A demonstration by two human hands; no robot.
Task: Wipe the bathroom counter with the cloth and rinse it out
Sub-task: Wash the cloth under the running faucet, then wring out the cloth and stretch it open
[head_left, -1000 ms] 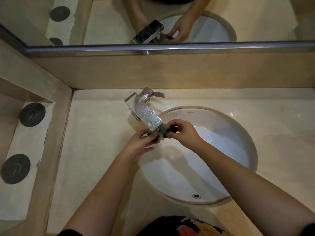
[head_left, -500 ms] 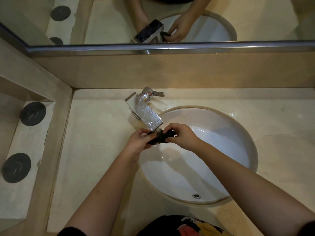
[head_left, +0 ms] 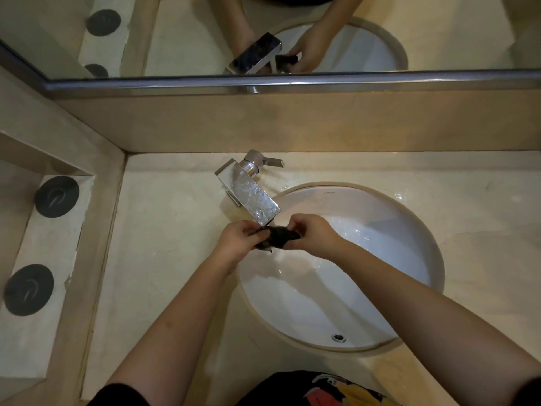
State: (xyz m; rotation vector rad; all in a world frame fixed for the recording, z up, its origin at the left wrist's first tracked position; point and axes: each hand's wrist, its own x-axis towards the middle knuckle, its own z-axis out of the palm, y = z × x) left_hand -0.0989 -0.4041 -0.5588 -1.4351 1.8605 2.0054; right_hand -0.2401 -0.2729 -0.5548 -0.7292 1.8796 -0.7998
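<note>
Forearms reach in from the bottom edge, two of them, bare below dark sleeves, above a dark printed garment (head_left: 319, 389). Beneath them lies the counter (head_left: 164, 259), a smooth, pale cream stone surface with faint veining and a wet sheen. Set into it is one oval basin (head_left: 380, 288) of glossy white ceramic, with a small round metal drain (head_left: 338, 337) near its front edge and water rippling over its back half.

Over the basin's left rim the left hand (head_left: 234, 243) and right hand (head_left: 314, 237) meet. Both have their fingers curled tight around one small dark cloth (head_left: 279, 238), each pinching an end so it bunches into a rough, wrinkled wad between them. It looks black, soaked and coarse in texture, and sits just under the spout's tip.

One faucet (head_left: 248, 194) of polished chrome stands behind, its flat rectangular spout speckled with droplets, a single slim lever (head_left: 272, 162) pointing right from its round base.

To the left, a lower ledge (head_left: 44, 259) holds two dark round discs (head_left: 57, 196), matte and flat. Behind the counter rises a tan stone backsplash (head_left: 292, 121), then a metal-edged mirror (head_left: 292, 33) reflecting the hands, faucet and basin.
</note>
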